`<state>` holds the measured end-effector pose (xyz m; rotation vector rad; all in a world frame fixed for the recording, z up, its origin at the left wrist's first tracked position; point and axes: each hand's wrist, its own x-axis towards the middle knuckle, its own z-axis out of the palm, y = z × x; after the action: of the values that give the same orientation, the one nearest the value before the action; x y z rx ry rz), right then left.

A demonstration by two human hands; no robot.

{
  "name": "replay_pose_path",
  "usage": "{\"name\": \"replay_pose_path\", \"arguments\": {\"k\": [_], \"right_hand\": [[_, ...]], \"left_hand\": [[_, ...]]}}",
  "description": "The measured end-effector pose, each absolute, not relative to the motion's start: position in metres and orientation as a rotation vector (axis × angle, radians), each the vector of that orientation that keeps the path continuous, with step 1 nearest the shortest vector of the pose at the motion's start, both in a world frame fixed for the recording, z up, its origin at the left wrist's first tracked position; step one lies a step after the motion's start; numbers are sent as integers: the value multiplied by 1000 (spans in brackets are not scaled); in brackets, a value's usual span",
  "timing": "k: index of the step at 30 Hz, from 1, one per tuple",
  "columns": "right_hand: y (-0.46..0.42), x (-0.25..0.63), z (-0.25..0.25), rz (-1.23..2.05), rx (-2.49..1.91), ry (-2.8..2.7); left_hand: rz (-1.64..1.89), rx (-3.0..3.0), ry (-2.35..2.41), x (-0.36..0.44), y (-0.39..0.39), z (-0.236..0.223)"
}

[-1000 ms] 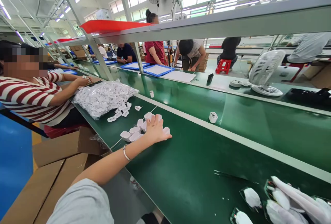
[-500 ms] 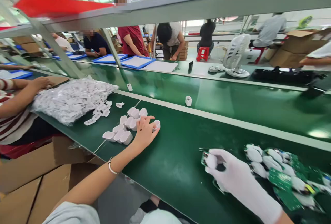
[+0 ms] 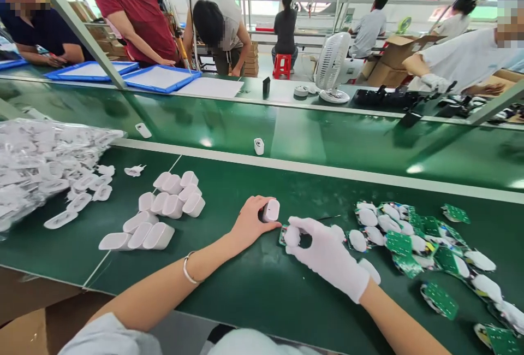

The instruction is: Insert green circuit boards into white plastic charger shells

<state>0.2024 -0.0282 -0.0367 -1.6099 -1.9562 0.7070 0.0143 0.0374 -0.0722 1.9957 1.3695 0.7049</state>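
Observation:
My left hand [image 3: 252,218] is bare, with a bracelet at the wrist, and its fingers grip a white plastic housing [image 3: 271,211] whose oval end faces me. Close beside it, my right hand [image 3: 323,251] in a white glove pinches a small circuit board [image 3: 291,235] with a round white pad on it. The board and the housing are near each other but apart. More white housings [image 3: 172,206] lie in rows left of my left hand. To the right of my glove spreads a pile of green circuit boards [image 3: 403,243] with white pads.
A clear plastic bag [image 3: 36,164] of white parts lies at the left, loose oval covers [image 3: 78,202] beside it. Beyond the white line, a white housing [image 3: 258,146] and a cover [image 3: 143,130] rest on the green belt. A white fan [image 3: 332,68] and co-workers are across it.
My left hand has lifted a housing from the group and carried it right. My right hand, holding the board, has come closer to it. The view has turned right.

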Motion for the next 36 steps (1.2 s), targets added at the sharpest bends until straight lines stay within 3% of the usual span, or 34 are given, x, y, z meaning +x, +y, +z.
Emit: {"name": "replay_pose_path", "arguments": {"k": [6,12,15,36], "right_hand": [[-25,207,-36,797,-1500,-1638],[-28,203,-35,203,-1251,-1950],[-28,202,-34,90,-1272,-2002],[-26,204,-36,126,-1230,-2100]], "left_hand": [[1038,2226,1026,10,31,-79],[1270,2360,887,13,31,-79],[1293,2410,904,13,32,-78],[1313,2576,927,19,29,-73]]}}
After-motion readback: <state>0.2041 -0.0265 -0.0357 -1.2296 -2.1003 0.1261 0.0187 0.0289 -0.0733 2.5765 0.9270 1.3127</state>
